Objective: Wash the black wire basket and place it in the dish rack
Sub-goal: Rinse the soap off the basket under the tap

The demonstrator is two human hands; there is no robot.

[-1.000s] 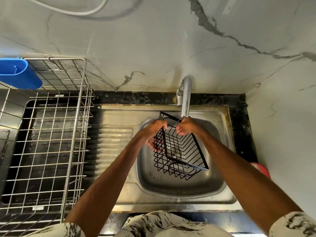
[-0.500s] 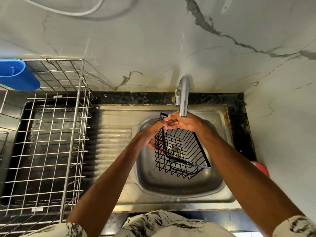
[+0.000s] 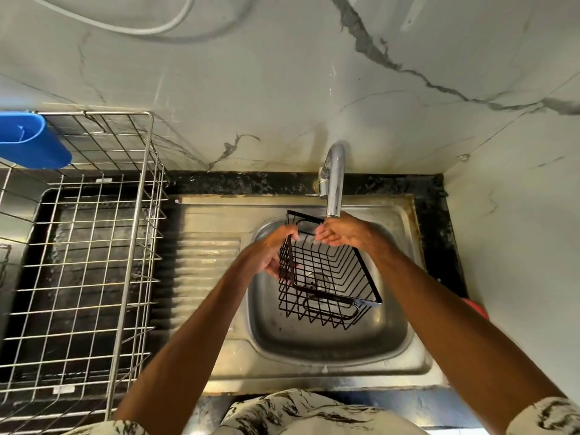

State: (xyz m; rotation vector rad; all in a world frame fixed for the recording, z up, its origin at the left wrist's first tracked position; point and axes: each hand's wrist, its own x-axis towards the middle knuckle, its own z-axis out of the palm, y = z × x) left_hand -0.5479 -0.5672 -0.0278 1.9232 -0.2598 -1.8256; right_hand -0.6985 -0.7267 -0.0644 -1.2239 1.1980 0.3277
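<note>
black wire basket (image 3: 326,277) is held tilted over the sink (image 3: 329,340) bowl, open side turned up toward the camera, its far corner at 12 o'clock just beside the tap (image 3: 334,180) spout. left hand (image 3: 271,252) is closed around the basket's left rim and side wires at 9 o'clock of the basket, thumb over the rim, fingers tucked under the side. right hand (image 3: 342,235) is seen at the basket's far rim, right under the tap spout; fingers are loosely curled and partly open, and whether the rim is actually gripped or only touched cannot be told. running water cannot be made out clearly. a wire loop handle is seen on the basket's near side at 6 o'clock. drain is visible through the basket bottom.

steel dish rack (image 3: 81,262) is placed on the bench at 9 o'clock of the sink, beside the ribbed drainboard (image 3: 204,271), well apart from the basket. a blue plastic holder (image 3: 31,142) is hung on the rack's far left corner at 10 o'clock. a red object (image 3: 475,307) is partly hidden behind the right forearm at 3 o'clock. marble-look wall is seen behind the sink, a white hose (image 3: 150,25) along it at 12 o'clock.
</note>
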